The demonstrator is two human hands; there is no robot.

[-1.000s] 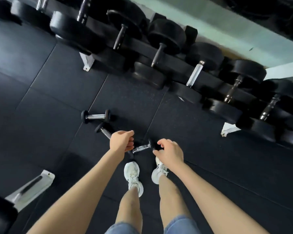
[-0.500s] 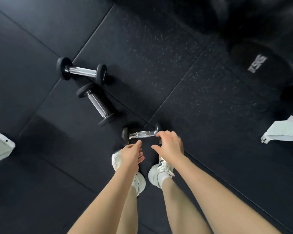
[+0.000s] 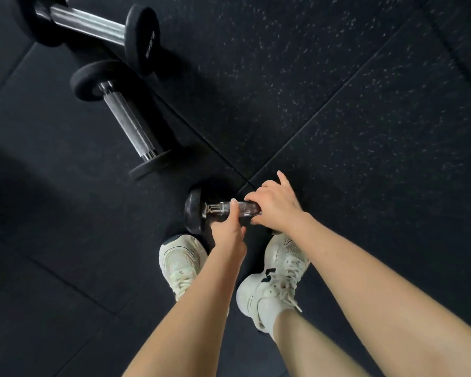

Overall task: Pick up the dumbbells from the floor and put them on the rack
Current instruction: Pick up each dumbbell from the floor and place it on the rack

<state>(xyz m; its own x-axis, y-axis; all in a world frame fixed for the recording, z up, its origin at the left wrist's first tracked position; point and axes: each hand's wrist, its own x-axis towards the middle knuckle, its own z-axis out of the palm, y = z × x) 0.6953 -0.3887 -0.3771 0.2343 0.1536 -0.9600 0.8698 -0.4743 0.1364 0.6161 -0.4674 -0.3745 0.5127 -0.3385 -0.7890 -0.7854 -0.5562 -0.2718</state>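
Head view shows both hands, left hand [image 3: 227, 233] and right hand [image 3: 273, 205], curled around the chrome bar of the nearest dumbbell [image 3: 223, 209], lying on the floor [image 3: 337, 118] just ahead of the shoes [image 3: 272, 278], seemingly sharing its weight

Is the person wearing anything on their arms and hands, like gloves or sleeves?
No. The left hand and the right hand are bare, with no gloves, rings, watch or wristbands showing. Both forearms are bare too, with no sleeves in view. The fingers have short, plain nails.
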